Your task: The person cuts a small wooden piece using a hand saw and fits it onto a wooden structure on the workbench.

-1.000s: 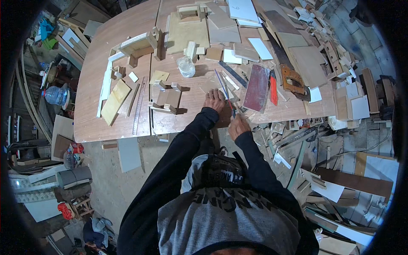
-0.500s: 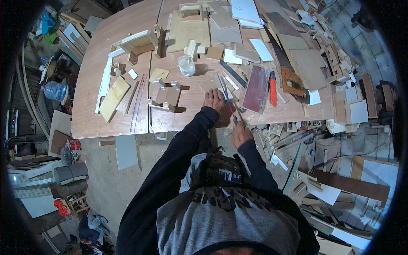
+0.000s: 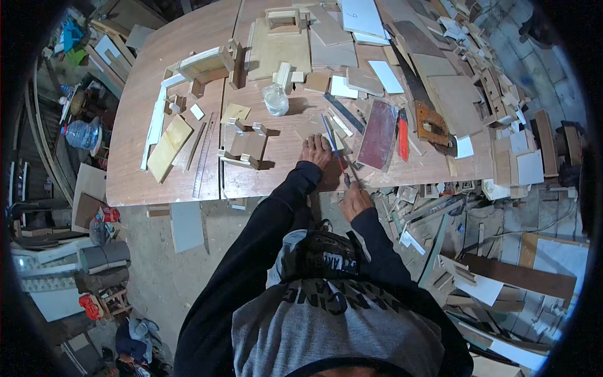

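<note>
My left hand (image 3: 316, 151) presses down near the table's front edge, fingers forward and slightly bent, on a thin, pale wooden piece (image 3: 306, 130). Most of that piece is hidden under the fingers. Just to the right, my right hand (image 3: 356, 202) is closed round the dark handle of a slim blue-and-red hacksaw (image 3: 333, 142), seen nearly edge-on. It points away from me and passes close beside the left fingers. Whether its blade touches the wood is too small to tell. Narrow wood strips (image 3: 341, 124) lie just right of it.
A dark red board (image 3: 378, 135), a red-handled tool (image 3: 402, 135) and a wooden-handled handsaw (image 3: 431, 123) lie to the right. A clear plastic bag (image 3: 275, 99) and small wooden assembly (image 3: 246, 146) are left. Offcuts cover the far table (image 3: 135, 182) and the floor at right.
The hacksaw and my right hand have shifted very slightly. My left hand stays in place on the wooden piece. The view has moved a little.
</note>
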A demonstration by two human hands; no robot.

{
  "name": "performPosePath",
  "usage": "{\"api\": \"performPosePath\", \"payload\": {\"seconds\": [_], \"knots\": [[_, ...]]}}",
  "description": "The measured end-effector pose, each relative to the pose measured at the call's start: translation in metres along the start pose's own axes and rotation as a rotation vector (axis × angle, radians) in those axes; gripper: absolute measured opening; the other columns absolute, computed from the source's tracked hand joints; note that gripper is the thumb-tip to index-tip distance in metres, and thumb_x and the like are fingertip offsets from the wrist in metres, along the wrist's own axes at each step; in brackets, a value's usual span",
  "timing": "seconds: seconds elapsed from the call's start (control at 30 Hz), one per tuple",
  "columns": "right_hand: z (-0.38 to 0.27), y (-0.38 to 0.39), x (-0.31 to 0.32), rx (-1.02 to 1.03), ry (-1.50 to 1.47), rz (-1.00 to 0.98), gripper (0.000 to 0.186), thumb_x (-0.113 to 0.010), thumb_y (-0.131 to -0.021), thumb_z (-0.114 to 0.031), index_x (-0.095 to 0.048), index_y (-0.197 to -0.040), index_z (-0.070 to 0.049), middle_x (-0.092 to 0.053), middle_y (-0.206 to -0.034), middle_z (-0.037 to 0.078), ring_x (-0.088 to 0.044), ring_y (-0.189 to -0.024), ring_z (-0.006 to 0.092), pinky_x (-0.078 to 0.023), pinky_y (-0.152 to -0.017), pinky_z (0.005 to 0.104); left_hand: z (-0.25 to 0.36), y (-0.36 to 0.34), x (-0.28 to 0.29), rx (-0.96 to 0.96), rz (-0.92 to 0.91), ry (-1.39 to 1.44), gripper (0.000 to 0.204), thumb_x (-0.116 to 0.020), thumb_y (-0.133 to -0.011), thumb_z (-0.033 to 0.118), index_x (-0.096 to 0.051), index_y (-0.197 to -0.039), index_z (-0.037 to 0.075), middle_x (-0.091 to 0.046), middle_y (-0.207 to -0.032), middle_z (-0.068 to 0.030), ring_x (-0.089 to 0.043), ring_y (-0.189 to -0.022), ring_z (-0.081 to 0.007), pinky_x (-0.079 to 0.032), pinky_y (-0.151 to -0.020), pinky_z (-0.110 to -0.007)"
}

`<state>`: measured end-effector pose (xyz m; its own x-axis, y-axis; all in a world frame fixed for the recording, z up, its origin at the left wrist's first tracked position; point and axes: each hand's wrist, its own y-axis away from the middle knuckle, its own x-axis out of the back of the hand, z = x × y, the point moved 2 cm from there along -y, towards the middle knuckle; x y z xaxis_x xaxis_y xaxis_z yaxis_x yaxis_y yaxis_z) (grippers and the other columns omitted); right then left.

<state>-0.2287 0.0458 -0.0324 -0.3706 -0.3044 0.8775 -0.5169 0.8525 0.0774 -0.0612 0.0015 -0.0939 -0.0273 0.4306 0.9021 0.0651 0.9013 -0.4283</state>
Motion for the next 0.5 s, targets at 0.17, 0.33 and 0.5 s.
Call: {"api": "performPosePath", "payload": {"seconds": [0.17,0.33,0.5], "knots": [[-0.004,0.000,-0.001,0.121,-0.073,0.158,0.031,-0.053,-0.075,-0.009,-0.046,-0.099,0.010,-0.058,-0.083,0.030,-0.059,-0.079,0.0441,-0.047,-0.070,0.0495,0.000,0.004,-0.012,0.013,-0.137,0.008,0.036,-0.050,-0.080,0.018,-0.052,-0.103,-0.009,-0.054,-0.108,-0.0235,-0.051,-0.100,-0.0384,-0.044,-0.085,-0.048],[0.002,-0.002,-0.012,-0.015,-0.419,0.163,0.038,-0.055,-0.074,-0.012,-0.044,-0.104,0.008,-0.058,-0.084,0.031,-0.058,-0.080,0.0456,-0.046,-0.072,0.0501,0.001,0.005,-0.010,-0.024,-0.046,-0.026,0.037,-0.051,-0.079,0.019,-0.052,-0.104,-0.009,-0.053,-0.109,-0.0232,-0.050,-0.102,-0.0383,-0.043,-0.085,-0.049],[0.003,0.011,-0.012,0.072,0.006,0.188,0.038,-0.054,-0.079,-0.016,-0.042,-0.112,-0.002,-0.060,-0.085,0.026,-0.058,-0.077,0.0427,-0.046,-0.071,0.0485,0.001,0.003,-0.004,0.040,-0.196,0.076,0.041,-0.054,-0.078,0.019,-0.051,-0.108,-0.009,-0.052,-0.111,-0.0242,-0.049,-0.103,-0.0378,-0.042,-0.086,-0.049]]}}
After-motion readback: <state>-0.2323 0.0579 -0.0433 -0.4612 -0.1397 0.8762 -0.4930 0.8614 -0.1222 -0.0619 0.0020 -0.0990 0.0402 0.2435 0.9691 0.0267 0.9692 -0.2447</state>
